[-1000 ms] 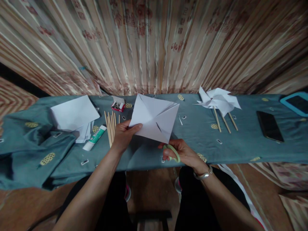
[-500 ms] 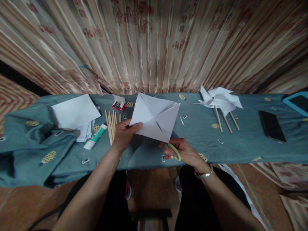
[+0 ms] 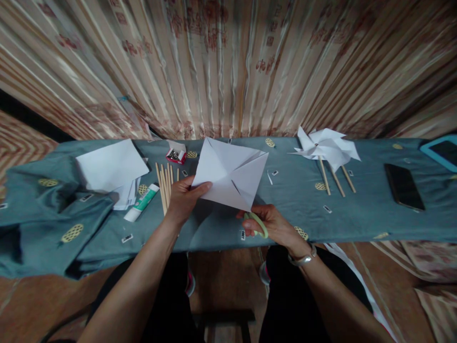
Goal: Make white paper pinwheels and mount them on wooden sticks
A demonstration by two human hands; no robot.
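A white square sheet of paper [image 3: 221,166], creased and slit in from its corners, is held above the table. My left hand [image 3: 187,195] pinches its left edge, thumb on top. At the lower right corner of the sheet, my right hand [image 3: 264,221] is closed around a pair of scissors with light green handles [image 3: 259,224]. The paper and my fingers hide most of the blades. Thin wooden sticks [image 3: 164,183] lie just beyond my left wrist.
Finished paper pinwheels [image 3: 328,145] on sticks lie right of centre, near a black phone [image 3: 404,186] and a blue-framed device [image 3: 442,151]. To the left are white sheets [image 3: 112,166], a glue stick [image 3: 142,203] and a small red box [image 3: 176,153] of metal pieces. A curtain [image 3: 228,71] hangs behind.
Almost nothing differs. Both hands, the paper and the scissors keep practically the same positions.
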